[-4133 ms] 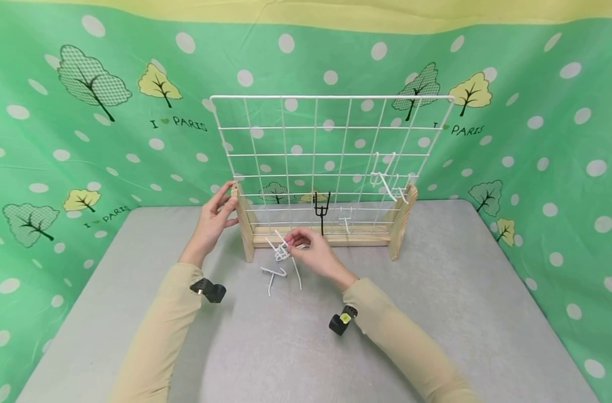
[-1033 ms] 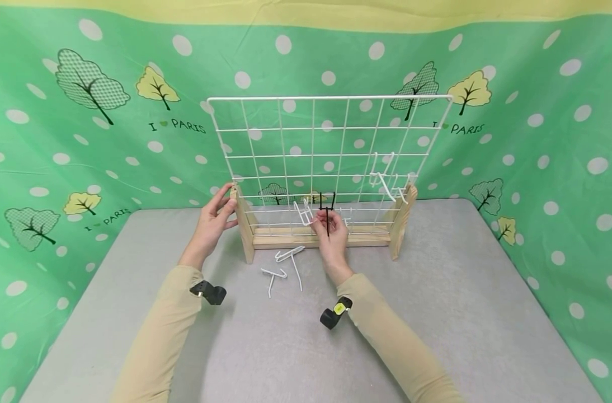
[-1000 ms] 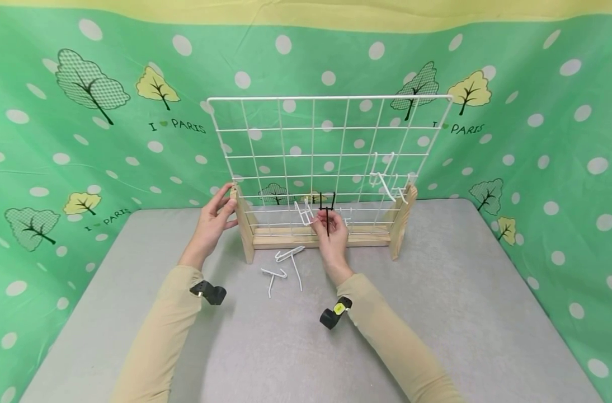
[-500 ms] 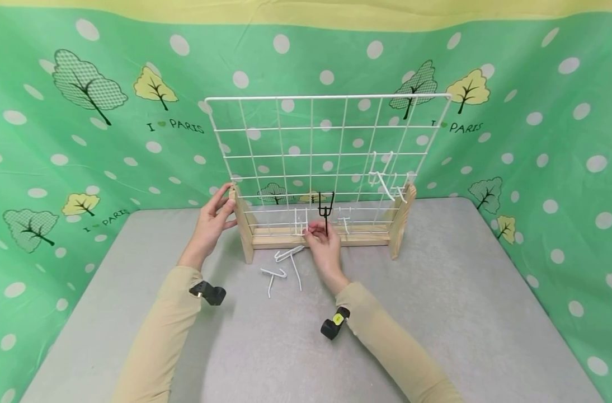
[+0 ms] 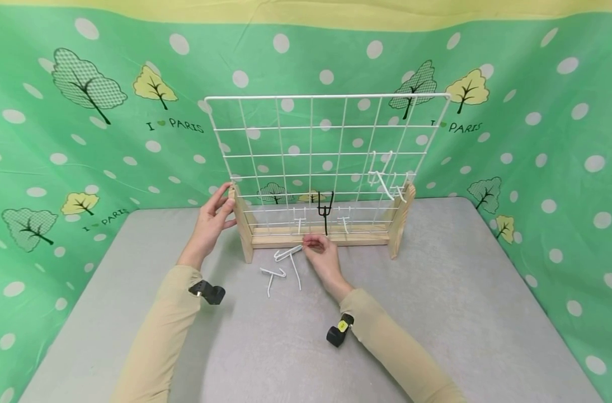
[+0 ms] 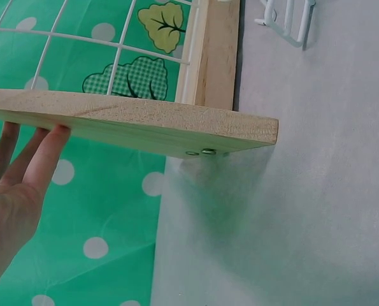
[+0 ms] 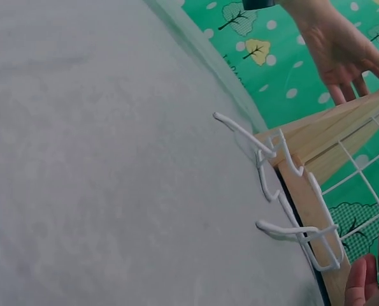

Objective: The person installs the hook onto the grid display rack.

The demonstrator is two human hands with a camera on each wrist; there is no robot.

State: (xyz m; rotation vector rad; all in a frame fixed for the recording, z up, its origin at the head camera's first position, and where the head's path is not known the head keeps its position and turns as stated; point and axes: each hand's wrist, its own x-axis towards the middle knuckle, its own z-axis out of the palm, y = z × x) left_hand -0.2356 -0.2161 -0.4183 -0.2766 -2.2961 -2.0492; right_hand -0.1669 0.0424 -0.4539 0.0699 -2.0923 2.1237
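My left hand touches the outer face of the stand's left wooden side post with fairly straight fingers, also seen in the left wrist view. My right hand, fingers loosely bent and holding nothing visible, is in front of the base bar. Just above its fingertips a small white hook hangs on the white wire grid. To its right hang a black hook and another small white hook. Two loose white hooks lie on the table: one beside the right fingertips, the other nearer me.
Two more white hooks, a large one and a smaller one, hang at the grid's right side near the right post. A green dotted curtain surrounds the grey table at the back and sides.
My right hand carried a white hook from the table pile to the grid, hung it left of the black hook, let go and drew back down. The left hand stays on the post.
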